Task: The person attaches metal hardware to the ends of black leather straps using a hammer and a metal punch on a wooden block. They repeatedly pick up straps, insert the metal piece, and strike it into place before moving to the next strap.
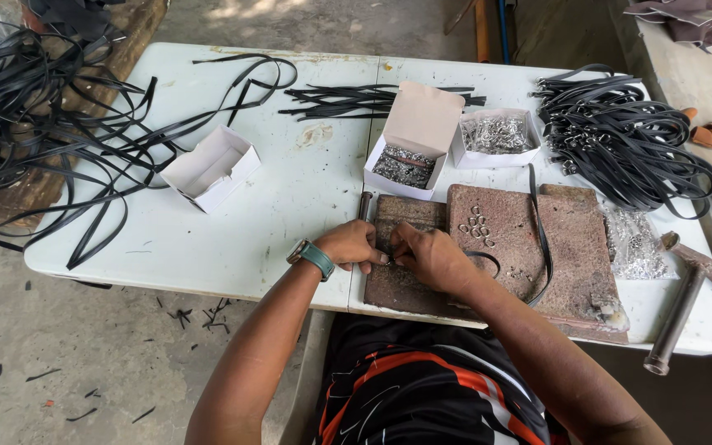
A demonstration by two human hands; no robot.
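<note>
An outdoor craft workshop: beyond the working hands a worn white folding table [208,239] holds black strap bundles [628,140], boxes of metal fittings [496,136] (small clasps), a hammer [690,297] alongside, bare concrete floor [84,363] below.

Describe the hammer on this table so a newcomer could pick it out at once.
Start at the white folding table and go to its right-hand near corner, past the reddish-brown stone slabs. There lies the rusty metal hammer with a thick pipe-like handle, its handle end poking over the table edge. Unlike the clear bag of small silver fittings beside it, it is one long, heavy tool.
</note>
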